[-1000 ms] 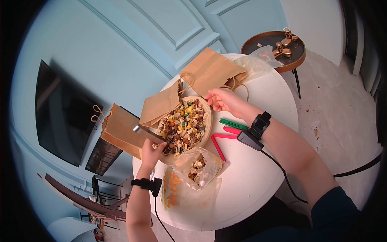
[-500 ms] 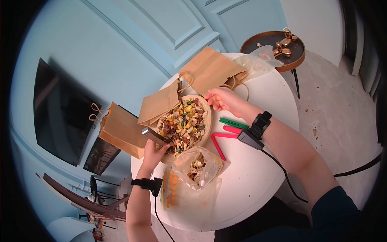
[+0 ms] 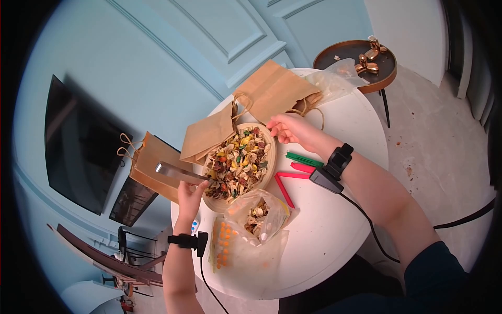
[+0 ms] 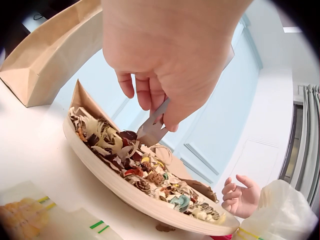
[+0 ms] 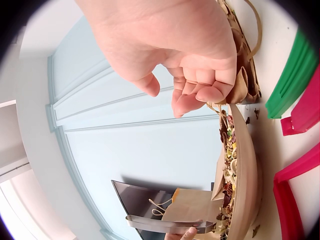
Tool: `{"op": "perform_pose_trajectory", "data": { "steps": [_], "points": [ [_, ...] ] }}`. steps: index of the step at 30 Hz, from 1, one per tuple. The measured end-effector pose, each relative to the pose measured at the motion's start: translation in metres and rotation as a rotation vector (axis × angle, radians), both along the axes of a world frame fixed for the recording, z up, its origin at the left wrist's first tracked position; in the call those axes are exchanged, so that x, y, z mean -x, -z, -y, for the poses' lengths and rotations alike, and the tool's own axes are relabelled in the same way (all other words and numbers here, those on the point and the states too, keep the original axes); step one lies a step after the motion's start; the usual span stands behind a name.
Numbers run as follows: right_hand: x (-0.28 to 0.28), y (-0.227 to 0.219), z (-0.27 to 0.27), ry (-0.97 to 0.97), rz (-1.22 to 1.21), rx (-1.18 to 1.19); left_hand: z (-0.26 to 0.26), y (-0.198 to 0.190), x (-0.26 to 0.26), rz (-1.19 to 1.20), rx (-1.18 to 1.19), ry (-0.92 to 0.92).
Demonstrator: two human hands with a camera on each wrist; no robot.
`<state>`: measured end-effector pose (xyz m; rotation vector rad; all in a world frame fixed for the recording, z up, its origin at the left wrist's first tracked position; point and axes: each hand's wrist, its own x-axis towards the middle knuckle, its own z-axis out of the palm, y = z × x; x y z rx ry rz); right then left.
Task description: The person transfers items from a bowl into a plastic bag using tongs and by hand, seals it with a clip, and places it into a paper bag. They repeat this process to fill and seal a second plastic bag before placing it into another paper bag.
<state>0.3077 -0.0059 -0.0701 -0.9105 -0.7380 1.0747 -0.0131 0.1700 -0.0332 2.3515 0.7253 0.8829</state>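
Note:
My left hand pinches metal tongs at the left rim of a round wooden tray full of dried flowers and pods. In the left wrist view the tongs' ends touch the pieces; whether they grip one cannot be told. My right hand, fingers loosely curled and holding nothing, hovers beside the tray's upper right rim. A clear plastic bag with some dried pieces stands against the tray's near side.
Paper bags stand left, behind the tray and at the back. Green and pink clips lie right on the white table. A flat plastic bag lies in front. Balloon-dog figures stand on a side table.
The tongs swung right and then back left with my left hand, which now sits slightly higher and further left along the tray's rim. My right hand has barely moved.

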Motion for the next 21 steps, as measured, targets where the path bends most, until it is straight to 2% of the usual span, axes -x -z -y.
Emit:
{"op": "perform_pose_trajectory", "data": {
  "steps": [9,14,21],
  "points": [
    [0.000,0.000,0.000,0.004,-0.001,-0.011,0.012,0.006,-0.002,-0.014,0.041,0.027],
    [0.000,0.000,0.000,0.002,-0.008,-0.013,0.016,0.012,-0.010,-0.092,0.119,-0.037],
    [0.000,-0.004,0.003,-0.009,0.017,0.001,0.018,0.017,-0.021,-0.090,0.165,0.003]
  ]
}}
